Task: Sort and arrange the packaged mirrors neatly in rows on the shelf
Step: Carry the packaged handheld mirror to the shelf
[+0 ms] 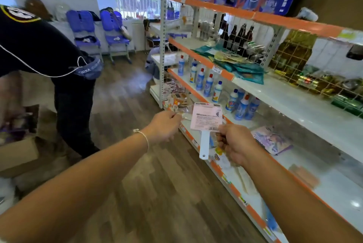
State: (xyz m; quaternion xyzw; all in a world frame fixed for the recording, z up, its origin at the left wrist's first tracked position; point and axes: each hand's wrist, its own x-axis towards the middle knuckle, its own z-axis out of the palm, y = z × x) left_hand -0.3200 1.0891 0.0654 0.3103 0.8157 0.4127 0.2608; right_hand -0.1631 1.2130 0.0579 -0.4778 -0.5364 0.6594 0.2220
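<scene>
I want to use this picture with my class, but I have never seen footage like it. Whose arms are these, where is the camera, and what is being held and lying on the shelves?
There is no machine here. The single picture comes from a wide-angle camera worn on a person's head, looking forward and down, so the two arms reaching in from the bottom are the wearer's own.

The right hand pinches a packaged mirror: a pink card with a barcode and a white handle hanging below. The left hand reaches toward small packets at the end of the shelf; what it holds, if anything, is too blurred to tell.

On the shelves are blue-and-white bottles, teal packets and another flat package. A second person in dark clothes bends at the left.
</scene>
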